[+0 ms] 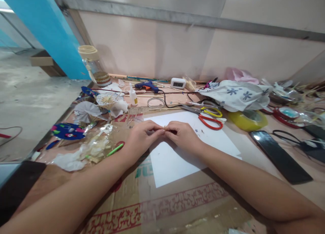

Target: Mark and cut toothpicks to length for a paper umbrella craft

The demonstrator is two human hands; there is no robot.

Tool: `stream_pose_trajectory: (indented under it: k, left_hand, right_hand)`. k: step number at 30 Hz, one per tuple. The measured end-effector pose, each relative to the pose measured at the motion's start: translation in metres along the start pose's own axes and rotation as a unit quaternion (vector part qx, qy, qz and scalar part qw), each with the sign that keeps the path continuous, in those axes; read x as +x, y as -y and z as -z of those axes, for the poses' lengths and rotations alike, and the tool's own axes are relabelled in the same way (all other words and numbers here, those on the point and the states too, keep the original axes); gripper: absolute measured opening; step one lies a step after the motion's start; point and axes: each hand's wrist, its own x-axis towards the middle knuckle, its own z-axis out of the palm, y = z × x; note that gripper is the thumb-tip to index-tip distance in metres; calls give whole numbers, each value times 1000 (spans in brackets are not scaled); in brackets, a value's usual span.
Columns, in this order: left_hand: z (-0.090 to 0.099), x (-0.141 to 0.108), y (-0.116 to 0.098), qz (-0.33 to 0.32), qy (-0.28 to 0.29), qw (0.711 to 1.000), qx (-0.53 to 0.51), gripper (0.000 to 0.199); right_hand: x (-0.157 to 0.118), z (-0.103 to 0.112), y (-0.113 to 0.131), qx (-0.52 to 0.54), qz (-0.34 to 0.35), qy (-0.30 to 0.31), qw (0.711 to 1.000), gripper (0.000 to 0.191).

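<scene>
Left hand (146,137) and right hand (184,136) meet over the far-left part of a white paper sheet (172,164). Fingers of both closed, pinching a small tan bristly piece (165,128) between them; mostly hidden, can't tell more.

Paper lies on a brown printed cardboard sheet (127,196) on the counter (52,185). Print: red ornamental scroll band on the near side, green lettering left of the paper, red marks farther up. Partly covered, can't read it.

Far side: white plastic bottle with yellow label (133,96), text too small. Blue glue gun (146,86) behind it. White digital display unit (178,83), digits unreadable. Right: scissors with red and yellow handle loops (210,121), yellow tape roll (248,120), black phone (280,156), no brand legible. Green pen-like stick (115,149) left of left hand.
</scene>
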Motion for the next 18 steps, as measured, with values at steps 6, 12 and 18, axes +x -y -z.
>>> stream_pose_trajectory:
  k: [6,12,18]
  left_hand:
    - [0,0,1,12,4,1000,-2,16]
    - [1,1,0,21,8,999,-23,17]
    - [4,-1,-7,24,20,996,-86,18]
  right_hand:
    - [1,-3,-2,-22,18,8,1000,25]
    - [3,-1,3,16,-6,19,1000,24]
    - [2,8,14,137,-107,60,983,20]
